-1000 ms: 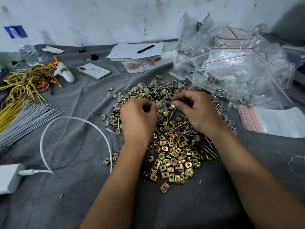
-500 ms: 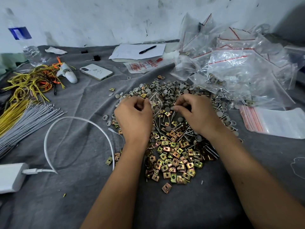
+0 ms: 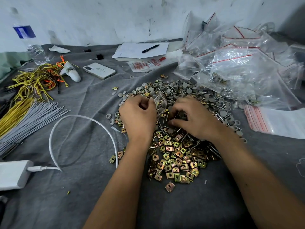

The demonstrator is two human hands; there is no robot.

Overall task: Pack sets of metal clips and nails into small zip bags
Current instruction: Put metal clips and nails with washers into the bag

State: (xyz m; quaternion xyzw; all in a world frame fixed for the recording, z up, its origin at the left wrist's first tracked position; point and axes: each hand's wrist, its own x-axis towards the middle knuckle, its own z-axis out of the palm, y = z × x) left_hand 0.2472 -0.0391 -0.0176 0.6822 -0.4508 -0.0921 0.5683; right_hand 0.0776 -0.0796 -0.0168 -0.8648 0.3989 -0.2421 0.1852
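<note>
Step in hand, by my read: load one set into a bag. Near: lone metal clip (image 3: 169, 186) on grey cloth of counter (image 3: 85, 204), apart from main clips pile (image 3: 178, 156). Mid: left hand (image 3: 138, 116) w/ grip curled, pinching a small clear zip bag (image 3: 159, 100) at its mouth; right hand (image 3: 192, 118) w/ fingers curled down into nails (image 3: 165, 128) & grey caps, what it grips can't be told. Advice: keep bag mouth wide & low over pile, drop pieces straight in. Room: bare cloth nearest the body; white cable (image 3: 79, 118) just left of left wrist, could snag. Far: filled bags heap (image 3: 244, 68) crowds rt rear; empty bags stack (image 3: 279, 123) rt; phone (image 3: 99, 70) rear left, well apart.
</note>
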